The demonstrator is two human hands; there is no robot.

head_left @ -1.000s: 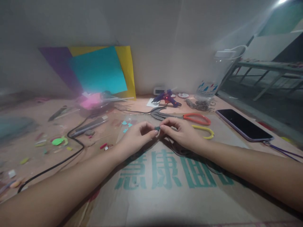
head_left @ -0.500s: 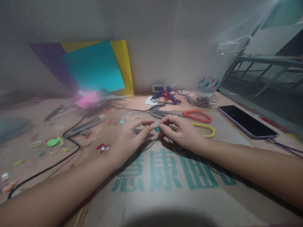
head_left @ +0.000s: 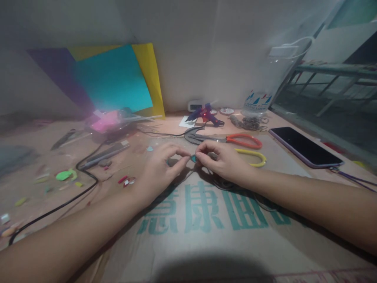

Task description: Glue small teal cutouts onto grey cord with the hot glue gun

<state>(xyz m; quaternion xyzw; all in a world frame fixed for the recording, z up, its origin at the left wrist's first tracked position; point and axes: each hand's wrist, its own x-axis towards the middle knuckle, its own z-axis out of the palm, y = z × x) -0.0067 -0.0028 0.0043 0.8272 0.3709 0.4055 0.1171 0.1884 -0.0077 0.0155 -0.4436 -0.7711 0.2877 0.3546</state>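
A small teal piece (head_left: 193, 158) is between the fingertips of both hands, above a cardboard sheet (head_left: 188, 251) with green characters. My left hand (head_left: 165, 165) pinches its left side between thumb and index finger. My right hand (head_left: 222, 161) grips the piece from the right, fingers curled. A thin grey cord (head_left: 225, 184) hangs under my right hand and trails right along the cardboard. Just behind the hands lie orange-handled scissors (head_left: 244, 140) and a yellow handle (head_left: 255, 157), partly hidden by my right hand.
Behind stand a purple glue gun (head_left: 206, 115), a small white clock (head_left: 194, 105) and a clear bottle (head_left: 257, 103). A phone (head_left: 306, 147) lies right. On the left are a black cable (head_left: 96, 181), coloured scraps (head_left: 64, 175) and a plastic bag with pink contents (head_left: 106, 121).
My left fingertips have closed in on the teal piece, where a gap showed before. The whole view has shifted slightly, with objects a little higher and further left.
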